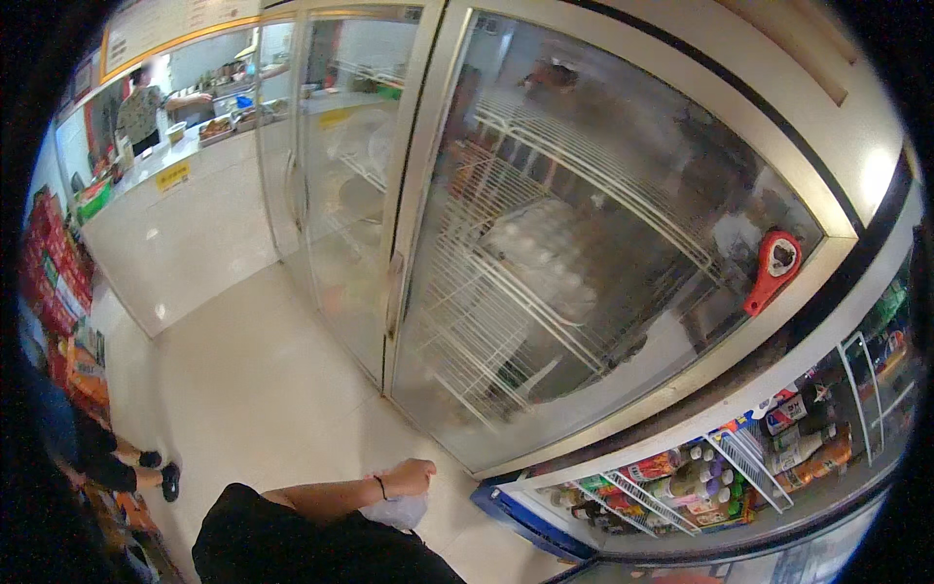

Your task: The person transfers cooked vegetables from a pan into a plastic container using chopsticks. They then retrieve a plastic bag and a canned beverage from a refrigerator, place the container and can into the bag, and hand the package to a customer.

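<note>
My left forearm, out of a black short sleeve, bends across the front of my body, with a dark band at the wrist. My left hand (416,477) is closed in a fist. Just below it, against the dark shirt, hangs a whitish translucent plastic bag (397,511), gripped in that hand. What the bag contains cannot be made out. In front of me stands a tall fridge with glass doors (545,243), all shut; wire shelves inside hold a tray of eggs (545,248). My right hand is outside the picture.
A drinks cooler (700,487) with several bottles stands at the lower right. A red-handled item (773,273) is on the fridge glass. At far left, a person (143,112) stands behind a white counter (175,224); another person's legs (136,467) show beside stacked packages (53,263).
</note>
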A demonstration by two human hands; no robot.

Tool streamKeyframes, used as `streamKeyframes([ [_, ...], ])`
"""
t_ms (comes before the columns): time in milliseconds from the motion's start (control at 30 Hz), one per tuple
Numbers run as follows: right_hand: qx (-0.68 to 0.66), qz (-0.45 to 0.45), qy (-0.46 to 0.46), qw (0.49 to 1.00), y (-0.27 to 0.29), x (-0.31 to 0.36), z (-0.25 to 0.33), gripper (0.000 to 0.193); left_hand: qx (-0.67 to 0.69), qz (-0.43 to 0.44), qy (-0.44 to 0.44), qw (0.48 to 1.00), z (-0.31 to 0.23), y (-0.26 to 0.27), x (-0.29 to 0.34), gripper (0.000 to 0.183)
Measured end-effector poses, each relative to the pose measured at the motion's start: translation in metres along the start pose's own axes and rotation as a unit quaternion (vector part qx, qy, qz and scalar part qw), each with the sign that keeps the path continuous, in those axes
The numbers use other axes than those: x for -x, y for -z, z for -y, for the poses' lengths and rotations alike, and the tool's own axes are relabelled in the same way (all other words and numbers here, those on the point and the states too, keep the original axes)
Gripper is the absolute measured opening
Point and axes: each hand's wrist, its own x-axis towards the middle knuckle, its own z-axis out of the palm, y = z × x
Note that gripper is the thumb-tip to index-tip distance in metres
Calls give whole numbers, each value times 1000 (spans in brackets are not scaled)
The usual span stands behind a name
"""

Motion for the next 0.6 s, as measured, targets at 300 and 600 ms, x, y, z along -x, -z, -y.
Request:
streamKeyframes([
  [300,-45,239,-171,955,-42,63,-57,18,20,-13,-1,1000,17,-33,21,31],
  [600,-5,461,-309,832,-123,129,-110,22,148,-176,53,972,17,23,62,27],
])
